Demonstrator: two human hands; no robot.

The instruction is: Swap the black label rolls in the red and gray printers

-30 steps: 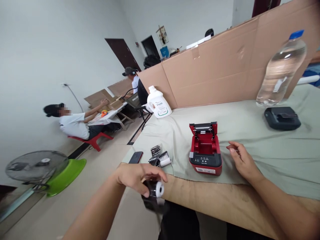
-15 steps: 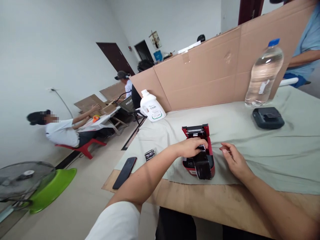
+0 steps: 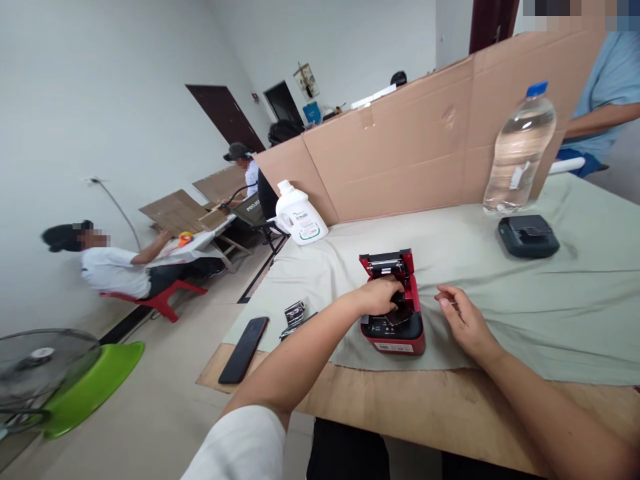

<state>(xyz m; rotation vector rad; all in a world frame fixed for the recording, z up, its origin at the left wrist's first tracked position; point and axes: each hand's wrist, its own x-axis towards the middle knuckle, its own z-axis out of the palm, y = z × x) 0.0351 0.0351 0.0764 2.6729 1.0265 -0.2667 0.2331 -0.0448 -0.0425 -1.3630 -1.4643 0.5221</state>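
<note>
The table, its cloth [image 3: 450, 243] pale green with a strip of bare wood [image 3: 450, 410] along the near edge, fills the near right of the scene. A cardboard panel [image 3: 395, 150] stands along the table's far side. Far left, a person in a white shirt [image 3: 115, 270] sits on a red chair [image 3: 173, 300]; near left, on the floor, stands a fan [image 3: 43, 360] beside something green [image 3: 103, 387].

On the cloth, a clear bottle [image 3: 520, 160] with a blue cap stands far right, and a white jug [image 3: 304, 223] far left, close to the panel. The printer [image 3: 400, 340], red and black, sits between the person's arms near the front of the cloth, lid raised. A dark device [image 3: 529, 235] lies to the right, near the bottle.

The left hand [image 3: 383, 295] reaches into the printer from the left, fingers bent down into its bay; whether they grip or have released cannot be told. The right hand [image 3: 465, 321] is just right of the printer, loosely curled and holding nothing. Left of the printer lies a phone [image 3: 243, 350], with a roll [image 3: 295, 312] of dark film near it. A piece of film [image 3: 401, 317] shows in the printer, under the left fingers.
</note>
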